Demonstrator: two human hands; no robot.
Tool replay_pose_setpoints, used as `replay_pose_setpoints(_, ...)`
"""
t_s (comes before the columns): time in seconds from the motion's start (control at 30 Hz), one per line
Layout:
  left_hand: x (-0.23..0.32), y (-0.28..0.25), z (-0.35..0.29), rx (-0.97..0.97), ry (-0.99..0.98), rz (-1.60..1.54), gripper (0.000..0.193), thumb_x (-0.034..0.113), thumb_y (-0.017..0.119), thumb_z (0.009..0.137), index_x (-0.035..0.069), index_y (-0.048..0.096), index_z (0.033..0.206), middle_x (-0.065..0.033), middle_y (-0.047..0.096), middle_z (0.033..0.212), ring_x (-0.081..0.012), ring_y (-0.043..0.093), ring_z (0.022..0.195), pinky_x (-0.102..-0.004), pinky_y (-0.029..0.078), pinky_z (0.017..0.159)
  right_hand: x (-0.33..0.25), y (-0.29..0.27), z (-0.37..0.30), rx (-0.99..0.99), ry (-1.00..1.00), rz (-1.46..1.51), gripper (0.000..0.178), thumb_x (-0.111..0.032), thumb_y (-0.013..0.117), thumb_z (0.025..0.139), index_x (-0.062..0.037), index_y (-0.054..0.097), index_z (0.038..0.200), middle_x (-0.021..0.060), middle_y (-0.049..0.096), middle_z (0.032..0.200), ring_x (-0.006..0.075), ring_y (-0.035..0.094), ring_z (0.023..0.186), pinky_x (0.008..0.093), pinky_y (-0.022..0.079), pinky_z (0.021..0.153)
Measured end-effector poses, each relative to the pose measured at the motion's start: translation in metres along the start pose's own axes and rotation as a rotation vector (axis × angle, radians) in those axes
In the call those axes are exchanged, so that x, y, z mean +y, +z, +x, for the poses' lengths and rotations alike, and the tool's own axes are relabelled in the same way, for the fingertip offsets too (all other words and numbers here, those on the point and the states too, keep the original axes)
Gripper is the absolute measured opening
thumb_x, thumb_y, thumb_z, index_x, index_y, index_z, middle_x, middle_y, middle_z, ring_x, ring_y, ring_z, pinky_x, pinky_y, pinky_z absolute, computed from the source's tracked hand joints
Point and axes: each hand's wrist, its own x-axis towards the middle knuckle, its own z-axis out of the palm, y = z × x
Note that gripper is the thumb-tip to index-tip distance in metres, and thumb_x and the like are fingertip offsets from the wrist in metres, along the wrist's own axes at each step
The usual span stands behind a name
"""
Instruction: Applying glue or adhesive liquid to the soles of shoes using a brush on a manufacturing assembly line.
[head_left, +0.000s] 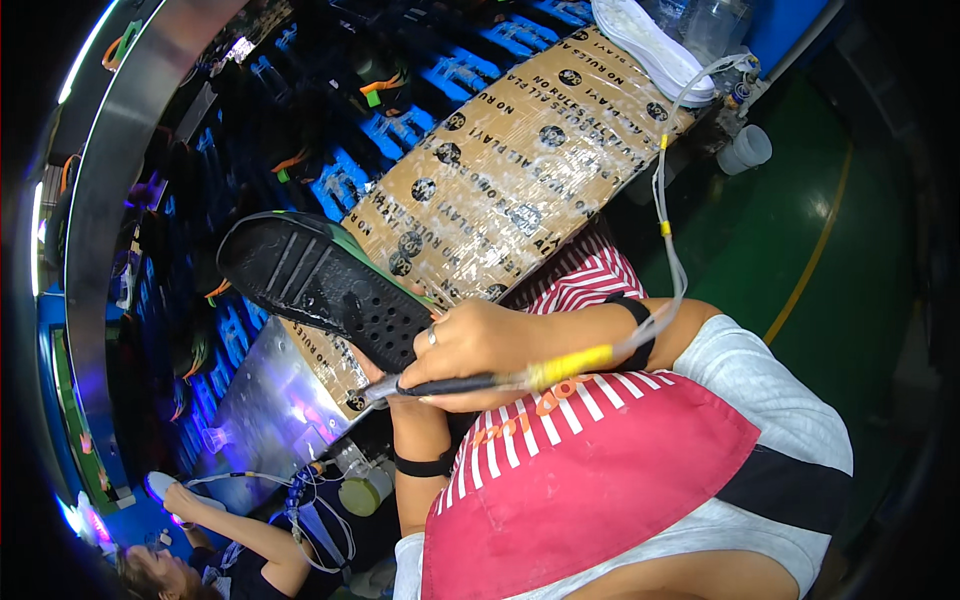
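A black shoe sole (300,270) with a green edge, grooves at one end and a patch of small holes at the other is held up in front of me. Its upturned face looks wet and shiny. My left hand (366,362) grips it from beneath, mostly hidden behind it. My right hand (480,345), with a ring on one finger, is closed around a black-handled brush (450,385) beside the holed end. The brush's pale tip is blurred near my left wrist. From its back end a clear tube (663,190) with yellow tape runs over my right forearm.
Printed brown cardboard (520,150), smeared with residue, covers the bench. A white shoe sole (655,50) lies at its far right end, near a white cup (745,150). Beyond runs a line of blue racks (395,130) with dark items. Another person (240,540) works at lower left.
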Motion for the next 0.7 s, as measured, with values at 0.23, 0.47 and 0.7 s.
replay_pose_setpoints(0.23,0.018,-0.013,0.015,-0.031,0.171,-0.014,0.058,0.046,0.05,0.081,0.008,0.042,0.124,-0.0144,0.05,0.119,-0.031,0.048,0.107,-0.0437,0.042,0.089,0.002,0.002,-0.004,0.038,0.282,0.316,0.022,-0.007,0.066,0.072,-0.004,0.062,0.094,0.011,0.058,0.07,0.0245,0.058,0.061,0.0305,0.045,0.053)
replay_pose_setpoints(0.47,0.039,-0.016,0.016,0.104,0.276,0.12,0.062,0.05,0.049,0.081,0.007,0.041,0.125,-0.0158,0.052,0.115,-0.0324,0.051,0.103,-0.0437,0.043,0.088,0.005,-0.009,0.0,-0.009,0.441,0.496,0.024,-0.008,0.067,0.072,-0.0044,0.063,0.095,0.0089,0.059,0.069,0.0188,0.059,0.062,0.0288,0.044,0.056)
replay_pose_setpoints(0.7,0.05,-0.001,0.014,-0.09,0.232,0.125,0.068,0.051,0.055,0.077,0.006,0.04,0.125,-0.0162,0.051,0.115,-0.0333,0.05,0.104,-0.0441,0.043,0.089,0.004,-0.014,-0.001,-0.163,0.454,0.704,0.025,-0.007,0.069,0.07,-0.0054,0.065,0.095,0.0079,0.057,0.064,0.0184,0.058,0.06,0.0279,0.043,0.054)
